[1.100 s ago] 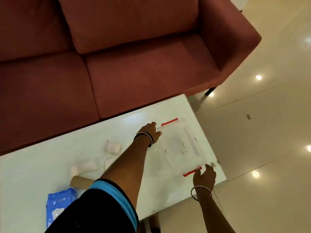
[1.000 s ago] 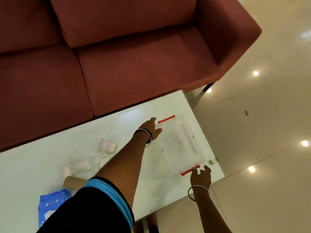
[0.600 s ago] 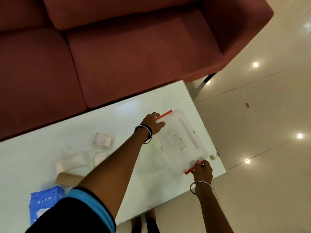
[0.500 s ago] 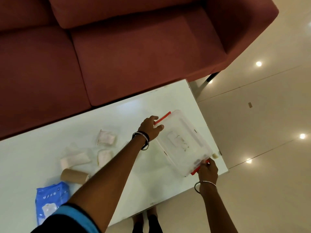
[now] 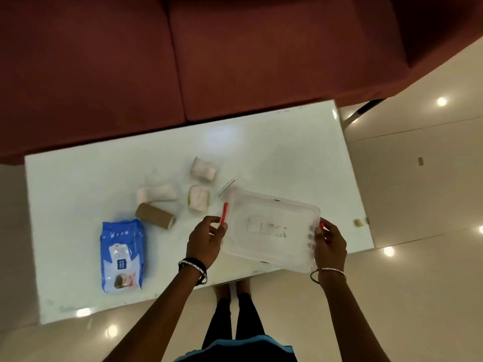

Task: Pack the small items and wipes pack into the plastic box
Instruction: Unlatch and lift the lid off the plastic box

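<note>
Box: I hold the plastic box [image 5: 271, 228] above the white table [image 5: 78, 178], long axis running left to right.
Hands: left hand [image 5: 206, 239] grips the left end at the red latch [image 5: 224, 214]; right hand [image 5: 330, 241] grips the right end.
Items: wipes pack [image 5: 122, 254], cardboard tube [image 5: 155, 215] and small white packets [image 5: 200, 198] lie to my left.
Nearer: I judge the left hand nearer.

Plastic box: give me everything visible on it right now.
The plastic box is clear, rectangular with rounded corners, and has red latches at both short ends. Its lid looks to be on; a faint label shows through the middle. It is tilted, over the table's near edge, partly overhanging. The left hand grips its left end by the red latch, and the right hand grips the right end. No contents are discernible.
</note>
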A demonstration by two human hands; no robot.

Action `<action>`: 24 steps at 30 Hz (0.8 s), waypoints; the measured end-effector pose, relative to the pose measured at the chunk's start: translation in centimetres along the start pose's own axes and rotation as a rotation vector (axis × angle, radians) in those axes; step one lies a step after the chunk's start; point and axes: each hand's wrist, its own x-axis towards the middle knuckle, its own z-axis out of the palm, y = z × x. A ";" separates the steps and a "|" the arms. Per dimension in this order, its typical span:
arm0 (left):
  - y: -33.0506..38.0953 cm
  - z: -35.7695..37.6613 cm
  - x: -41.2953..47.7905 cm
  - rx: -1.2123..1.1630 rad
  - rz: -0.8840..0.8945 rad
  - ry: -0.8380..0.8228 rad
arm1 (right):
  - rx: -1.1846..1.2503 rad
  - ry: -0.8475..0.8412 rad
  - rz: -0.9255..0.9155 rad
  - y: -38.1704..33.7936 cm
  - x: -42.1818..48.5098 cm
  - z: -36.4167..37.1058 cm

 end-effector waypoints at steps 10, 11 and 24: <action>-8.0 -2.0 -1.8 0.048 -0.129 0.187 | -0.102 -0.143 -0.125 1.5 -2.9 5.7; -8.4 -2.0 -1.7 0.056 -0.130 0.196 | -0.106 -0.149 -0.134 1.6 -2.8 6.1; -10.2 -0.8 -0.7 0.152 -0.032 0.345 | -0.124 -0.170 -0.183 2.6 -1.5 7.7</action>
